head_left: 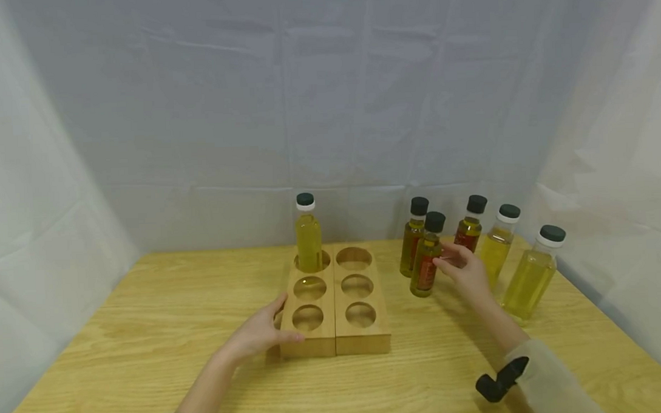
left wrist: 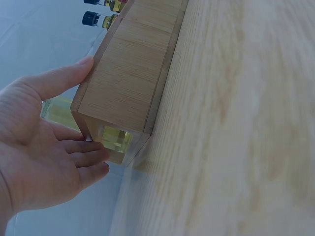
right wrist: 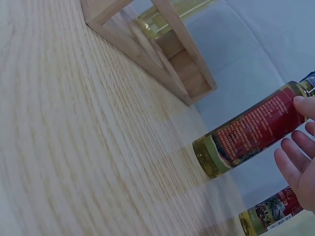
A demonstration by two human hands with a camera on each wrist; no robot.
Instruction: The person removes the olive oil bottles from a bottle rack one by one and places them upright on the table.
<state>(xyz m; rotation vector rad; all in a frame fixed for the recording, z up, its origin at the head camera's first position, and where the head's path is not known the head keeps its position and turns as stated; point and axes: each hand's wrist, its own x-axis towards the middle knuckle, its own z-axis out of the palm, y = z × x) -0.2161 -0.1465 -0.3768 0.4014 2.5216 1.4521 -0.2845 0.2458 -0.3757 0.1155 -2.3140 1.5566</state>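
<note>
My left hand (head_left: 258,332) is at the front left corner of a wooden bottle rack (head_left: 362,344). Its thumb lies on the front edge, and the relaxed fingers reach along the open left end, as the left wrist view shows. A bottle of yellow oil (head_left: 309,244) with a dark green cap stands in the rack's back left hole. On the right, my right hand (head_left: 466,273) is at a smaller dark-capped olive oil bottle (head_left: 426,265) with a red label. The thumb (right wrist: 304,105) overlaps the label's upper part; the other fingertips spread loosely beside the bottle.
Close behind stands another small olive oil bottle (head_left: 412,246), and a third small bottle (head_left: 469,226) is partly behind the right hand. Two taller oil bottles (head_left: 530,281) stand at the right. Several round holes (head_left: 359,315) show in the rack. White cloth (head_left: 327,109) hangs behind the table.
</note>
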